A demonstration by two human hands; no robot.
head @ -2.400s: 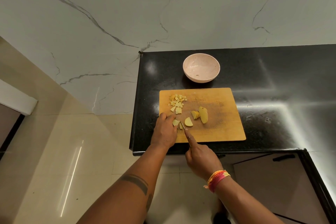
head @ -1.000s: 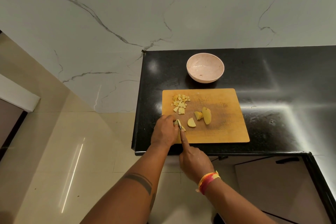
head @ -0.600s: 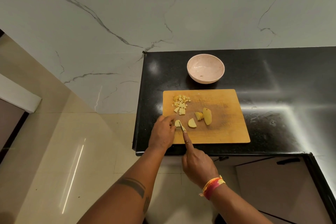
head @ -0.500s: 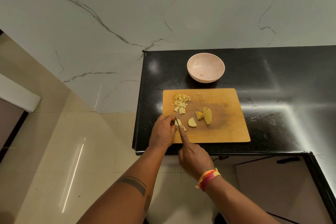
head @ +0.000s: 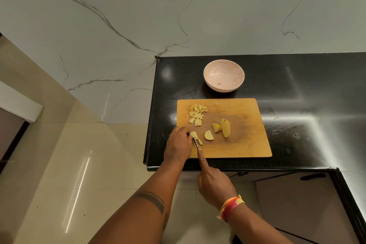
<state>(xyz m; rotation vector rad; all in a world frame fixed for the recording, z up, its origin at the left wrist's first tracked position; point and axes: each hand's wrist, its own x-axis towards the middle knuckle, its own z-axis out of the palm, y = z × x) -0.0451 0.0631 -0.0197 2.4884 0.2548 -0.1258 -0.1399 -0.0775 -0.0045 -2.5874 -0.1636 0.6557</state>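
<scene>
Left hand [head: 178,144] at the near-left corner of the cutting board [head: 243,144], fingertips curled onto a potato strip [head: 194,134] and pinning it down. Right hand [head: 214,186] wrapped round the knife [head: 196,142] handle, index finger straight along the spine. The blade is thin and narrow, just right of the left fingertips, and seems to be in the strip. The handle is hidden in the fist.

Step in hand, as I judge it: dicing the strip into small cubes. To do it well:
- tuck the left fingertips back, knuckles toward the blade, since it sits very close to them
- cut straight down with even spacing to match the cubes already made
- creep the left hand back after each cut
- the strip is small and likely wet, so it may slip

Diced pile [head: 196,115] at the far-left of the board: pale yellow, blocky, uneven cubes. Half-round slice [head: 209,135] lies flat just right of the knife. Beyond it is a thicker wedge [head: 225,128] with tan skin showing and thin slices leaning on it. The board is wood, rectangular with rounded corners, and scored mid-surface.

Bowl [head: 223,87] past the board: pinkish, round, glossy, near empty. Table [head: 297,85] is black polished stone with strong glare. Woven wristband [head: 230,206] on the right wrist.
</scene>
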